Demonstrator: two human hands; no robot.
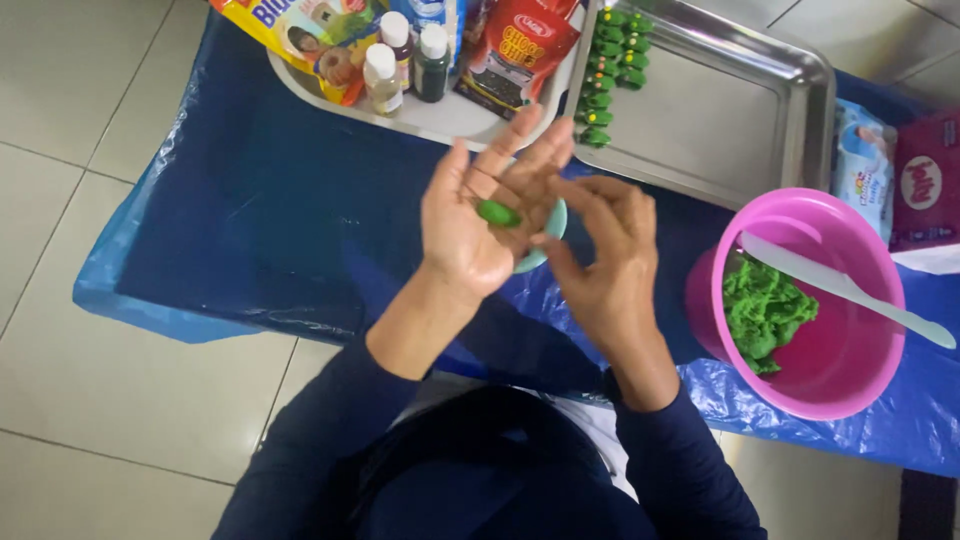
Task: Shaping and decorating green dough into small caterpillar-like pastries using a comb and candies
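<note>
Now, from the head camera: the left hand (470, 225) lies open, palm up, a small green dough piece (497, 212) resting on it; the right hand (600, 265) hovers beside, fingers loosely curled, empty. Shaping looks underway; next calls for gentle rolling. Toward the blue sheet's right edge, a pink bowl (850, 380) holds green dough (762, 310) and a white spatula (850, 290); the steel tray (745, 120) carries finished green pieces (608, 70).

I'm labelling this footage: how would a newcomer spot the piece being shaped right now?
Start at the pink bowl of green dough. Left of it, above the blue sheet, two hands meet. The small green oval lies in the open left hand, unlike the decorated pieces on the metal tray.
</note>
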